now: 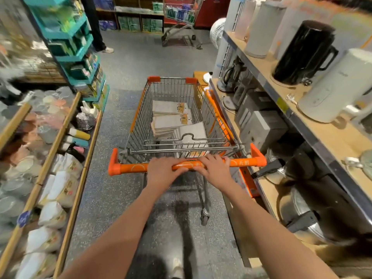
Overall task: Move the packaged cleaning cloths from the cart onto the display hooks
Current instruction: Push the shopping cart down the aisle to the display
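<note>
Both your hands are on the cart handle (pixel 187 165) right now: your left hand (pixel 164 169) curls over the orange bar, your right hand (pixel 214 167) wraps it just beside. Neither holds a package yet.

The packaged cleaning cloths (pixel 173 119) lie flat in the cart (pixel 141 109) basket, in overlapping grey stacks with yellow header cards showing. Judging by their look, they're light and floppy, the wrap probably slick, so a pinch on the stiffer header end, where a hang hole would likely sit, should serve you best. Lift a few at a time, or the stack may slide apart.

No display hooks are clearly visible from here; you'll have to find them.

Mind the surroundings. Shelving with a black jug (pixel 304 53) and white kettles (pixel 330 87) runs close along your right, the cart nearly touching it. Bins of bagged goods (pixel 58 184) line your left. Ahead, a second cart (pixel 181 19) and a standing person (pixel 96 25) occupy the aisle's far end.
</note>
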### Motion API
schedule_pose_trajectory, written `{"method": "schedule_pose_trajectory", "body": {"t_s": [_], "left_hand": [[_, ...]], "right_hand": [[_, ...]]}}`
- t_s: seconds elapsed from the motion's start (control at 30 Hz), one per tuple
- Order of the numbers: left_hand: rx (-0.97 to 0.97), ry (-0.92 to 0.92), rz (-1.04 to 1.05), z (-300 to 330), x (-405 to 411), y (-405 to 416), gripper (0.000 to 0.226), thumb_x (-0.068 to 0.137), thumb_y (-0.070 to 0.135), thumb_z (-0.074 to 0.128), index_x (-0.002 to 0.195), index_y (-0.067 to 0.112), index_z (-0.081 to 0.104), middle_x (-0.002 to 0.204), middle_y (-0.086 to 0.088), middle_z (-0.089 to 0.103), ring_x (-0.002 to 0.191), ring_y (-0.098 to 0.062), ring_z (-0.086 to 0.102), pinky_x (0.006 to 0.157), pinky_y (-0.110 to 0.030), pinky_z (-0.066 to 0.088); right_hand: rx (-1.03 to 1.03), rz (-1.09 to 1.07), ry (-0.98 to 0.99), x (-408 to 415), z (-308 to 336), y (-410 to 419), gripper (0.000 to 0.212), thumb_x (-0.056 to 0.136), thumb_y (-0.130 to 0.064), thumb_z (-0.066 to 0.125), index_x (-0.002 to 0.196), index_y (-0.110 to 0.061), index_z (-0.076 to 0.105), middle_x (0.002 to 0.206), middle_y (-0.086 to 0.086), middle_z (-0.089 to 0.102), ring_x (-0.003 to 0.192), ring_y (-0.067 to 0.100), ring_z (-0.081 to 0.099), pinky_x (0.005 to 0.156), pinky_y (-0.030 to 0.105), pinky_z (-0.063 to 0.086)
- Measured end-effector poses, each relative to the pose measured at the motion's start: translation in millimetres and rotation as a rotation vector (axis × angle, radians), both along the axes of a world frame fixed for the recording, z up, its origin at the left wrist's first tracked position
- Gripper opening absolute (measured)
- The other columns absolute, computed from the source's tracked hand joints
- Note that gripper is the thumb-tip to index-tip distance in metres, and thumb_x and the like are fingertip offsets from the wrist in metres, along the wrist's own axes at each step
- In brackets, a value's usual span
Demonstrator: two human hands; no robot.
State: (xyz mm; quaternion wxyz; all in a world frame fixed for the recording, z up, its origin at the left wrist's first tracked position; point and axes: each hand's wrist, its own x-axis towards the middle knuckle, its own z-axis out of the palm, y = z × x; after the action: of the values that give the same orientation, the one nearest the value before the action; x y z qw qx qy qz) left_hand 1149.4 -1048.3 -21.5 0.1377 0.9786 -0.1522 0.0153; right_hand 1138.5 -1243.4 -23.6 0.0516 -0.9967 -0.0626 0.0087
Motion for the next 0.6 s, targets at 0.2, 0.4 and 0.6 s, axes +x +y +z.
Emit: {"method": "schedule_pose_trajectory", "body": {"t_s": [0.2,0.4,0.6], "left_hand": [[-0.019,0.016,0.021,1,43,-15,0.048,0.083,0.071,0.038,0.124,0.05,0.052,0.092,0.017,0.068,0.085,-0.005,0.059,0.083,-0.028,0.037],[-0.057,-0.002,0.008,0,81,-27,0.047,0.083,0.071,0.04,0.122,0.049,0.055,0.103,0.014,0.07,0.092,-0.008,0.062,0.081,-0.029,0.037],[-0.069,0.004,-0.025,-2,118,-36,0.046,0.084,0.069,0.042,0.122,0.049,0.055,0.105,0.01,0.07,0.096,-0.013,0.063,0.083,-0.033,0.042]], "right_hand": [[0.025,0.021,0.009,46,1,-15,0.083,0.072,-0.072,-0.001,0.125,-0.035,0.05,0.124,-0.008,0.054,0.116,0.019,0.043,0.096,0.042,0.018],[0.005,0.035,0.018,88,-2,-30,0.083,0.071,-0.076,-0.002,0.125,-0.038,0.049,0.124,-0.009,0.053,0.117,0.018,0.043,0.096,0.041,0.017],[-0.034,0.016,0.007,123,0,-39,0.093,0.066,-0.08,-0.005,0.125,-0.035,0.051,0.126,-0.009,0.054,0.121,0.017,0.044,0.101,0.04,0.015]]}}
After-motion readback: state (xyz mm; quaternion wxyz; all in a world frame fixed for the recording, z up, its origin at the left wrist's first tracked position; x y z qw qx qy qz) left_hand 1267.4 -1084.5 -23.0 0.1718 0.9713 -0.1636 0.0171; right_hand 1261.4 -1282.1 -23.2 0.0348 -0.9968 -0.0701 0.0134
